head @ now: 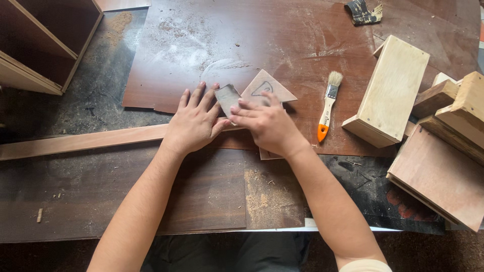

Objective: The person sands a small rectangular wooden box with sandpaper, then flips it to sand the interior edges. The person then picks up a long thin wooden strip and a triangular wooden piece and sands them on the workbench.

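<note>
A thin flat plywood piece (267, 86) with a pencilled outline lies on a dark brown board (242, 45). My right hand (269, 126) presses a small grey sheet of sandpaper (227, 98) against the plywood, fingers closed over the sheet's lower edge. Beside it, my left hand (194, 121) rests flat with fingers spread, its fingertips touching the left side of the sandpaper. A long reddish wooden strip (80, 141) runs leftward from under my left hand.
A paintbrush (327, 107) with an orange handle tip lies right of the plywood. Wooden blocks and small boxes (393, 90) are stacked at the right. An open wooden cabinet (45, 40) stands at top left. Sawdust (262, 194) dots the boards. A dark rag (363, 12) sits far back.
</note>
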